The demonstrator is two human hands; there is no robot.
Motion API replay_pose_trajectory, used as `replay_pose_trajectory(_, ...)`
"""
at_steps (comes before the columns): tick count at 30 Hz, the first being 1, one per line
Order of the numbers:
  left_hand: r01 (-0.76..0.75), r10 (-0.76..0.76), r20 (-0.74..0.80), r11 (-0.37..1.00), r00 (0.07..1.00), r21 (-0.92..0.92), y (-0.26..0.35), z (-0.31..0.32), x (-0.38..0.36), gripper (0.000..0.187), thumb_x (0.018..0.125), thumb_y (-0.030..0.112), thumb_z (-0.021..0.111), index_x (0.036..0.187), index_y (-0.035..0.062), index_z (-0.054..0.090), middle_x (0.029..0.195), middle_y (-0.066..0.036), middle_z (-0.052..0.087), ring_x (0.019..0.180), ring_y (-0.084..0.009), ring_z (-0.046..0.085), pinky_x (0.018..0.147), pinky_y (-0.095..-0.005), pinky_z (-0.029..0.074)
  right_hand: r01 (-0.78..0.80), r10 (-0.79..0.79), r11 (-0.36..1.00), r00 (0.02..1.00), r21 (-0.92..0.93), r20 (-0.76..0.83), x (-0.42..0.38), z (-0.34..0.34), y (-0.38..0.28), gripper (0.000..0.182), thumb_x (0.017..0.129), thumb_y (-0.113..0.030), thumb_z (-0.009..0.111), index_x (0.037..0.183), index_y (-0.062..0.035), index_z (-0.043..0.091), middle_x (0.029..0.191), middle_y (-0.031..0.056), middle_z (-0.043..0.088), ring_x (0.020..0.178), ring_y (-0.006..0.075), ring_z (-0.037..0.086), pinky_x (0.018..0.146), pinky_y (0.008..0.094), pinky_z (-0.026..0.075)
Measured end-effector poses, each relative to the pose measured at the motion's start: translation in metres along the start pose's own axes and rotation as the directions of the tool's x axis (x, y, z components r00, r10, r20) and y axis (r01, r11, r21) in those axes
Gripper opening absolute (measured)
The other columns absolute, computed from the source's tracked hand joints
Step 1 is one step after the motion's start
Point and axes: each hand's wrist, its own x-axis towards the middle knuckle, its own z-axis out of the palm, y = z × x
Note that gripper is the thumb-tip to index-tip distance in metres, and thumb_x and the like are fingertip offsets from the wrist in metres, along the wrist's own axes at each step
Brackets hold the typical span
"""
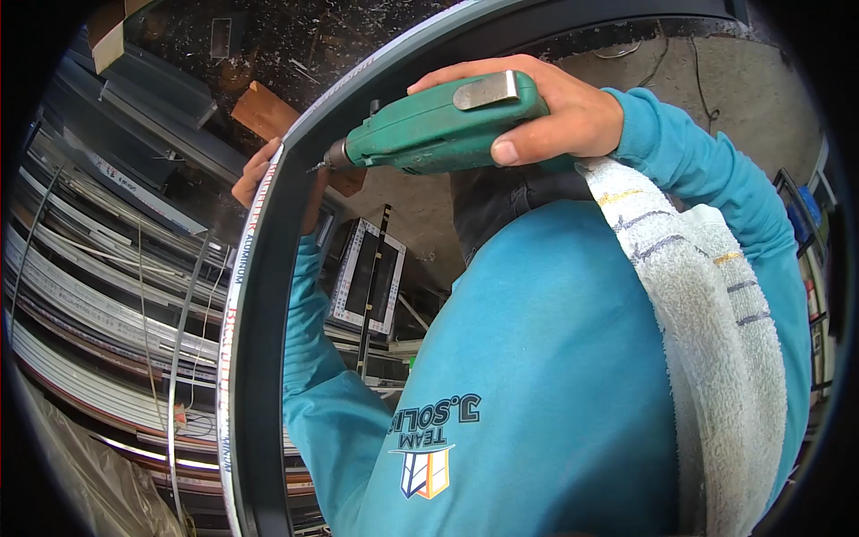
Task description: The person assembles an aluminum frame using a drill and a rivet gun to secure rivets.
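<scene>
My right hand (573, 112) is wrapped round a green power drill (420, 134) with a metal clip on its side. The drill lies level and its chuck (337, 154) points left, the thin bit right at the inner face of a dark aluminum profile (259, 358). This profile looks curved through the lens; white protective tape with printed lettering runs along its edge. On the far side, my left hand (257, 174) grips the profile near the bit, fingers over its edge and part of the hand hidden behind it.
Long metal profiles (107, 295) are stacked on a rack at the left. Behind the profile sits a brown wooden block (266, 110). A white-edged framed panel (367, 277) stands beyond my left arm. A white towel (698, 304) hangs over my right shoulder. Cables lie on the concrete floor (743, 80).
</scene>
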Motion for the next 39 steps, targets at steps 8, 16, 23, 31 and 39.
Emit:
replay_pose_trajectory(8, 0.015, -0.016, -0.011, 0.995, 1.0, -0.094, 0.002, 0.002, 0.001, 0.076, 0.066, 0.017, 0.091, 0.117, 0.0062, 0.035, 0.117, -0.024, 0.057, 0.109, -0.0314, 0.061, 0.095, -0.0405, 0.052, -0.067, 0.067, 0.998, 0.997, 0.005, -0.027, 0.002, 0.002, -0.012, 0.064, 0.073, -0.025, 0.074, 0.129, 0.0008, 0.056, 0.114, 0.016, 0.065, 0.102, 0.0242, 0.062, 0.094, 0.0361, 0.049)
replay_pose_trajectory(16, -0.003, 0.003, 0.001, 0.999, 1.0, -0.032, -0.001, -0.001, 0.0, 0.073, 0.07, 0.021, 0.089, 0.117, 0.0066, 0.035, 0.118, -0.024, 0.056, 0.108, -0.0312, 0.062, 0.094, -0.04, 0.052, 0.056, -0.052, 0.979, 0.998, -0.197, 0.026, 0.01, -0.001, -0.015, 0.069, 0.067, -0.021, 0.074, 0.13, 0.001, 0.056, 0.117, 0.018, 0.065, 0.105, 0.0274, 0.063, 0.098, 0.0386, 0.047)
replay_pose_trajectory(23, 0.018, -0.019, -0.012, 0.997, 1.0, -0.069, -0.005, -0.002, -0.002, 0.072, 0.07, 0.022, 0.089, 0.116, 0.0068, 0.036, 0.118, -0.024, 0.057, 0.107, -0.0308, 0.062, 0.093, -0.0403, 0.053, 0.151, -0.125, 0.908, 0.988, -0.392, 0.092, 0.013, 0.003, -0.02, 0.069, 0.066, -0.018, 0.074, 0.13, 0.0001, 0.056, 0.117, 0.0195, 0.065, 0.104, 0.0287, 0.064, 0.096, 0.0377, 0.05)
replay_pose_trajectory(31, -0.005, 0.008, 0.056, 0.998, 0.998, -0.067, -0.005, -0.007, 0.006, 0.07, 0.068, 0.015, 0.089, 0.115, 0.007, 0.038, 0.117, -0.022, 0.058, 0.106, -0.0296, 0.062, 0.093, -0.0401, 0.051, 0.056, -0.046, 0.988, 0.996, -0.147, 0.074, 0.01, -0.002, -0.018, 0.071, 0.069, -0.017, 0.076, 0.134, -0.0005, 0.052, 0.122, 0.0184, 0.063, 0.112, 0.0269, 0.06, 0.1, 0.0379, 0.047)
replay_pose_trajectory(39, -0.065, 0.037, 0.197, 0.988, 0.98, 0.139, 0.006, -0.02, 0.023, 0.069, 0.066, 0.007, 0.088, 0.117, 0.0061, 0.041, 0.117, -0.019, 0.058, 0.107, -0.0279, 0.06, 0.096, -0.0408, 0.049, 0.068, -0.053, 0.976, 0.996, -0.208, 0.076, -0.008, -0.023, -0.029, 0.074, 0.068, -0.017, 0.072, 0.136, 0.0001, 0.05, 0.124, 0.0205, 0.061, 0.114, 0.0293, 0.059, 0.103, 0.0386, 0.044)
